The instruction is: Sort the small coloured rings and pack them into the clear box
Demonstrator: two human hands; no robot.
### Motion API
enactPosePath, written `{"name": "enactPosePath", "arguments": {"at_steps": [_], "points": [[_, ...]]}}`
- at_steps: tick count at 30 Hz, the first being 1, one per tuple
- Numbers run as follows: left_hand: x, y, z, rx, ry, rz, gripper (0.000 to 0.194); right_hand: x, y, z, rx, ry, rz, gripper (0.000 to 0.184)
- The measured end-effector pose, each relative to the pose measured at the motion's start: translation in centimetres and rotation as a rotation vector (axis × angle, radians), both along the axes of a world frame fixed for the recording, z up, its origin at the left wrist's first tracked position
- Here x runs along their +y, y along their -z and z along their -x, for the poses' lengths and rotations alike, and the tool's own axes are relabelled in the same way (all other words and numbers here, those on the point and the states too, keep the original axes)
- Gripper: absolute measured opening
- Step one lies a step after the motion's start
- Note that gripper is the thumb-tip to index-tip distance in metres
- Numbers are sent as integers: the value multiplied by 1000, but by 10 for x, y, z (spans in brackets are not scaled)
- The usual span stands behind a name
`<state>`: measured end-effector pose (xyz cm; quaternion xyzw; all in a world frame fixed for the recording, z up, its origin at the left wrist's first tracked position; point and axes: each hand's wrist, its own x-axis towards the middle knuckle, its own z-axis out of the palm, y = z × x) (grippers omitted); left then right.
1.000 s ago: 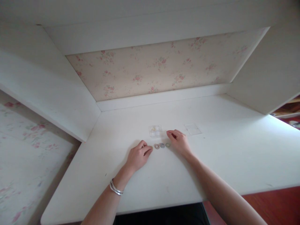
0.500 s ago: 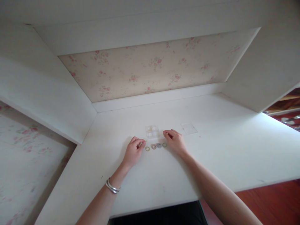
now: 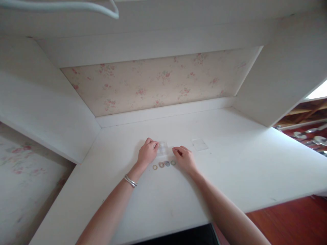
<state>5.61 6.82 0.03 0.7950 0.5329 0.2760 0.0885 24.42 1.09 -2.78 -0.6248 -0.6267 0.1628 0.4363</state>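
Note:
My left hand is pinched at the upper left of a small clear plastic box with compartments. A thin gold-coloured ring, seen edge-on at these fingertips a moment ago, is hard to make out there now. Something round and yellowish shows in the box beside the fingers. Just right of the box my right hand has thumb and fingers closed together; whatever they may hold is hidden. In front of the box lies a row of flat rings: a gold ring, a brownish ring, a grey ring and a greenish-grey ring.
A clear flat lid lies to the right on the white desk. Side panels and a floral wall enclose the desk at the back. A white curved tube hangs at the top left. Shelves stand at the far right.
My left hand has moved up from beside the gold ring to the box. The right hand stays pinched near the box. The view has shifted slightly, and the white tube shows at the top.

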Motion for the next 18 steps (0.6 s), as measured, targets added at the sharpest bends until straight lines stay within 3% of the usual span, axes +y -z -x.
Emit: {"name": "enactPosePath", "arguments": {"at_steps": [4, 8, 18], "points": [[6, 2, 1, 28, 22, 32, 23, 0, 0, -2, 12, -20, -11, 30], [1, 5, 19, -60, -11, 1, 24, 1, 2, -2, 5, -26, -4, 30], [-47, 10, 65, -221, -10, 110, 27, -5, -1, 2, -67, -56, 0, 30]]}}
